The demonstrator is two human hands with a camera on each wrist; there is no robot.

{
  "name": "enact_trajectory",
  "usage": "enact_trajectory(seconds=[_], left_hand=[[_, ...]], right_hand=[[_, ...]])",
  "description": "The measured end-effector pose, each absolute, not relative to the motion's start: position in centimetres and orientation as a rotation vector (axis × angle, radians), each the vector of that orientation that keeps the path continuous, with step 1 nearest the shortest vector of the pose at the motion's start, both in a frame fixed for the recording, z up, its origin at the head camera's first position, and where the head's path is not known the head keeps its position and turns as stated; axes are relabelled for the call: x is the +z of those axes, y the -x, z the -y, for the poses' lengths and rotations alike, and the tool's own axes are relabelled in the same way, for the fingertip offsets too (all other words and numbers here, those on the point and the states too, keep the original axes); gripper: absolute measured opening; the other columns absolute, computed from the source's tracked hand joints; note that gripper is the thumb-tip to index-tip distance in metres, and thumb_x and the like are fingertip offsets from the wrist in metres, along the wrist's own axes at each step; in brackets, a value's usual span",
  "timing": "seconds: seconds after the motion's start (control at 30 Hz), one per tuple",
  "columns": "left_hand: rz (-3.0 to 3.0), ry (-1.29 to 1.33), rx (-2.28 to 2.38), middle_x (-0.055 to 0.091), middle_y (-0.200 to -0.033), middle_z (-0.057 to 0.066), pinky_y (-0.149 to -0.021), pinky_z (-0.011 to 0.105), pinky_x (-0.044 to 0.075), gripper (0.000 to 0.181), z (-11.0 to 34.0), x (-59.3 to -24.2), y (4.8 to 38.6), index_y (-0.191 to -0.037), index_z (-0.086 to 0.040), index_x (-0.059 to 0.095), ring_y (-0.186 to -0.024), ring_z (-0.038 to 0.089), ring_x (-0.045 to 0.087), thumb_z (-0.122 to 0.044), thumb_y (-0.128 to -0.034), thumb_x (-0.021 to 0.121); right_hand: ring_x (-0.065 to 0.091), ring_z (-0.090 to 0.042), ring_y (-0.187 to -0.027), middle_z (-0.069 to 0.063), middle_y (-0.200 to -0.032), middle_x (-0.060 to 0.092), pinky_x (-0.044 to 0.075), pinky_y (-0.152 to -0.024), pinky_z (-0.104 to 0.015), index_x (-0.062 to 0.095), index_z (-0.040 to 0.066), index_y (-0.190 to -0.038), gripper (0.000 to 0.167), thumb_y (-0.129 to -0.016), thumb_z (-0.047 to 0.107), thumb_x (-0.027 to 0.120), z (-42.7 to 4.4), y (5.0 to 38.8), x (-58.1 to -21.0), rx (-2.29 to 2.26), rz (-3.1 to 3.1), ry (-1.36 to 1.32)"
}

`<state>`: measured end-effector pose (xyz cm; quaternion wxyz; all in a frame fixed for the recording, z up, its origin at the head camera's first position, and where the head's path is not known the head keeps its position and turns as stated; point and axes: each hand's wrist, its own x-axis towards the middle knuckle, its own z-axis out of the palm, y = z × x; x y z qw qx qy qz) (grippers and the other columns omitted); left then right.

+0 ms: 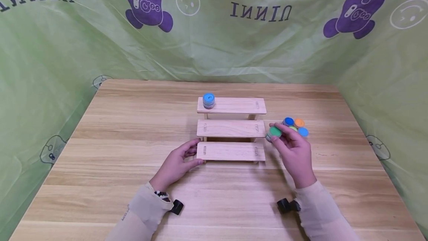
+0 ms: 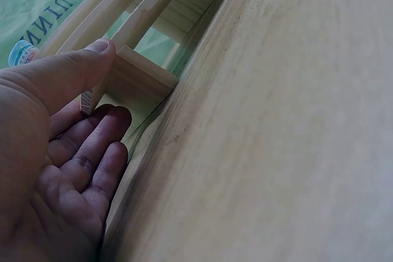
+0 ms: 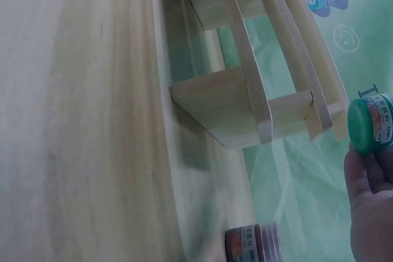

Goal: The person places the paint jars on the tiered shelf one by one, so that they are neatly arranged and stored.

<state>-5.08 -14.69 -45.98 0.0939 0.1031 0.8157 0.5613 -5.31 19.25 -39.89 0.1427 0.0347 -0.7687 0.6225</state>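
A three-step wooden shelf [image 1: 230,151] stands mid-table. My left hand [image 1: 177,164] holds the left end of its lowest board, the thumb at the front edge and the other fingers curled at the end, as the left wrist view shows. On the top step's left end stands a small paint jar with a blue lid [image 1: 208,99]. Just right of the middle step, my right hand [image 1: 294,151] pinches a paint jar with a green lid [image 1: 275,132] between thumb and fingers. In the right wrist view this green jar [image 3: 371,124] is tilted, its label showing.
Beside my right hand several more jars cluster on the table, with dark blue [image 1: 288,121], orange [image 1: 299,122], light blue [image 1: 303,132] and partly hidden yellow-green lids [image 1: 293,128]. A green printed cloth [image 1: 214,47] hangs around the table's back and sides.
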Motion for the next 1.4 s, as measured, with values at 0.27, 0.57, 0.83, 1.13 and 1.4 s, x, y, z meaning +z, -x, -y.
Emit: enact_trajectory(seconds=[0.27,0.57,0.83,1.13,1.4], left_hand=[[-2.426,-0.324,1.665,0.068,-0.124,0.011,-0.1,0.044,0.051,0.071,14.7,-46.1,5.2,-0.147,-0.01,0.051,-0.116,0.027,0.064,-0.018,-0.0843,0.083],[-2.435,-0.313,1.656,0.068,-0.123,0.01,-0.1,0.044,0.05,0.071,14.7,-46.3,5.2,-0.146,-0.011,0.052,-0.115,0.026,0.064,-0.02,-0.0841,0.083],[-2.428,-0.311,1.659,0.068,-0.122,0.01,-0.101,0.043,0.05,0.07,14.6,-46.2,5.3,-0.146,-0.012,0.052,-0.115,0.026,0.063,-0.019,-0.084,0.084],[-2.424,-0.279,1.646,0.066,-0.125,0.011,-0.102,0.043,0.05,0.071,14.6,-46.0,5.1,-0.147,-0.012,0.052,-0.117,0.027,0.062,-0.02,-0.0839,0.084],[-2.421,-0.276,1.655,0.067,-0.124,0.011,-0.101,0.043,0.05,0.071,14.7,-46.0,5.1,-0.147,-0.011,0.052,-0.116,0.027,0.063,-0.018,-0.0837,0.084]], right_hand=[[0.065,-0.012,-0.109,-0.017,-0.125,0.066,0.052,-0.092,-0.019,0.065,-0.002,-0.127,0.033,-0.095,-0.002,0.066,-18.8,6.1,-39.8,1.794,2.22,-0.166],[0.064,-0.016,-0.106,-0.017,-0.127,0.065,0.054,-0.09,-0.02,0.065,-0.001,-0.128,0.035,-0.094,-0.002,0.066,-17.8,7.3,-39.3,1.869,2.187,-0.21],[0.064,-0.012,-0.111,-0.017,-0.128,0.065,0.051,-0.094,-0.019,0.064,-0.001,-0.131,0.037,-0.094,0.003,0.068,-17.4,8.5,-38.7,1.82,2.246,-0.271],[0.063,-0.013,-0.115,-0.012,-0.126,0.068,0.049,-0.099,-0.021,0.066,0.002,-0.129,0.035,-0.094,0.003,0.068,-16.8,9.9,-38.0,1.764,2.277,-0.392],[0.063,-0.011,-0.115,-0.007,-0.126,0.068,0.048,-0.1,-0.021,0.068,0.006,-0.128,0.034,-0.094,0.008,0.071,-16.1,10.7,-37.6,1.673,2.351,-0.464]])
